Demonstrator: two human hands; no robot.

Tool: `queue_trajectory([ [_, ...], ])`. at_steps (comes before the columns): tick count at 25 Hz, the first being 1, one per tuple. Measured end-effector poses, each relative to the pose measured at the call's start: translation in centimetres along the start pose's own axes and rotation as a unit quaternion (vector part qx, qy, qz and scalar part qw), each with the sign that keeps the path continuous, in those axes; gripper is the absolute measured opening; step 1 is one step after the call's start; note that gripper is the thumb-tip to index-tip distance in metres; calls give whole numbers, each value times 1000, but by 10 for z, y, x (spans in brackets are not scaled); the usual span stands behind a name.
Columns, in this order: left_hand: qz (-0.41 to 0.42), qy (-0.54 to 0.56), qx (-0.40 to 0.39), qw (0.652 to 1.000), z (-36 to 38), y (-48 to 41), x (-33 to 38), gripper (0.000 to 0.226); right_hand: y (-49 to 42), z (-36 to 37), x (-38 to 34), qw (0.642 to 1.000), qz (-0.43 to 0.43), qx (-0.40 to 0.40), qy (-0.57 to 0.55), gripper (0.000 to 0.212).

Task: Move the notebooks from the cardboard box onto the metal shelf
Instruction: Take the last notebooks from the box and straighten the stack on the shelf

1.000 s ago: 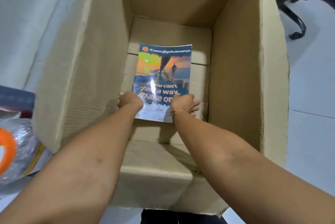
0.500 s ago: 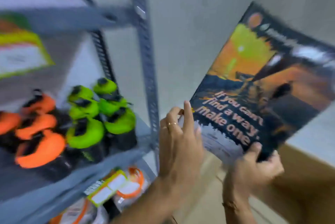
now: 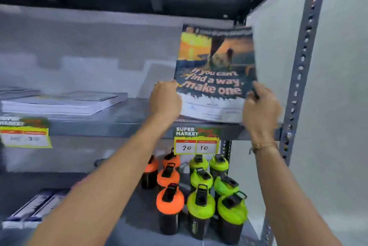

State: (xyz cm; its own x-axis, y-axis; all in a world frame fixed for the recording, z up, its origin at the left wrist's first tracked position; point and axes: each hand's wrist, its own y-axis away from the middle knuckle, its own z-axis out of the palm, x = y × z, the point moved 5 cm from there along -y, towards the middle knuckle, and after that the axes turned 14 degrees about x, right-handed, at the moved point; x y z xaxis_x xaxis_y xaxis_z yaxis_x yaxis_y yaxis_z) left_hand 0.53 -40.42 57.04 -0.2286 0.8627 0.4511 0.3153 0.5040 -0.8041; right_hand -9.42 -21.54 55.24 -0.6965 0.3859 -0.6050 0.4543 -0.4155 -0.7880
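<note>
A notebook with a sunset cover and the words "If you can't find a way, make one" is tilted up over the right end of the grey metal shelf, its lower edge at the shelf's front lip. My left hand grips its lower left edge. My right hand grips its lower right edge. A stack of notebooks lies flat on the same shelf board to the left. The cardboard box is out of view.
Orange-lidded bottles and green-lidded bottles stand on the shelf below. A price tag hangs from the shelf edge, another tag at the left. A perforated upright post bounds the right side. More packs lie lower left.
Both hands lifted the notebook out of the cardboard box, swung it left and up, and now hold it against the right end of the metal shelf.
</note>
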Motion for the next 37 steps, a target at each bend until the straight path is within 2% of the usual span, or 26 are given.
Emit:
queue_trajectory([
  [3, -62, -43, -61, 995, 23, -14, -20, 28, -9, 49, 6, 969, -34, -206, 136, 26],
  [5, -90, -34, -121, 988, 34, -11, -31, 28, -2, 62, 14, 942, -34, -275, 189, 32],
  [8, -119, 33, -146, 982, 28, -7, -34, 27, -1, 61, 19, 949, -11, -260, 178, 40],
  [10, -104, 76, -149, 980, 18, 0, -32, 31, -1, 46, 15, 955, -20, -253, 155, 50],
  [12, -72, 112, -149, 980, 10, 5, -31, 25, 6, 29, 10, 952, -43, -275, 130, 57],
  [14, -48, 109, -154, 981, 9, 6, -33, 22, 16, 20, 6, 940, -73, -312, 122, 51],
  [16, -40, 98, -152, 983, 11, 3, -37, 24, 20, 20, 4, 938, -67, -318, 117, 46],
  [21, -27, 96, -139, 985, 11, 3, -37, 25, 17, 19, 3, 945, -59, -298, 122, 42],
  [25, -38, 99, -69, 992, 6, 8, -37, 30, 14, 13, 7, 956, -44, -263, 120, 40],
  [30, -59, 109, -48, 991, 7, 12, -39, 30, 16, 12, 9, 967, -28, -230, 107, 35],
  [33, -47, 106, -37, 993, 3, 16, -38, 31, 16, 8, 9, 970, -21, -222, 98, 44],
  [37, -34, 92, -28, 995, 1, 19, -39, 35, 13, 2, 11, 970, -22, -227, 86, 42],
])
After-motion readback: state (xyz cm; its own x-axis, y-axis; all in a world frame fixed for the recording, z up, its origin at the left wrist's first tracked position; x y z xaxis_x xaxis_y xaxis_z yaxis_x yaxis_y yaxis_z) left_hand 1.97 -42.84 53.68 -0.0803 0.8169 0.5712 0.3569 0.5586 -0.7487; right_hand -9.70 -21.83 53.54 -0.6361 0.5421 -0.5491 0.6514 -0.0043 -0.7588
